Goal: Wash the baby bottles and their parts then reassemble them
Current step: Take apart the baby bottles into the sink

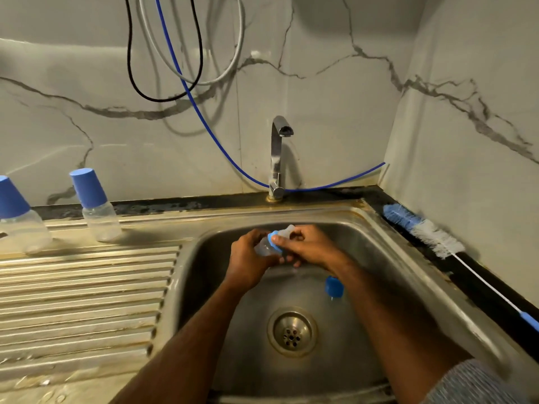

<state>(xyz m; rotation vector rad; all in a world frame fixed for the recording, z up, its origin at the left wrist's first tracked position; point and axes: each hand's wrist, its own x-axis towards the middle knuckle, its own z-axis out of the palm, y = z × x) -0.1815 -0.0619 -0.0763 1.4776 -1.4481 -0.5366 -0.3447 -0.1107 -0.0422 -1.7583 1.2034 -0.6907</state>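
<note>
Below the tap (279, 158), the left hand (248, 255) grips a baby bottle (264, 246) lying sideways, its teat (285, 231) pointing right into the right hand's (306, 246) pinch on the blue collar (274, 242).

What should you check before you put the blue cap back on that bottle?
1. Bottle held firmly: ok. The left hand grips the bottle over the sink.
2. Collar and teat in place: cannot tell. The right hand pinches the blue collar and the teat shows, but whether it is screwed tight is hidden.
3. Cap within reach: ok. The blue cap lies in the sink basin below the right wrist.
4. Tap off: ok. No water runs from the tap.
5. Room on the drainboard: ok. Two capped bottles stand on the drainboard, with bare ribs beside them.
</note>
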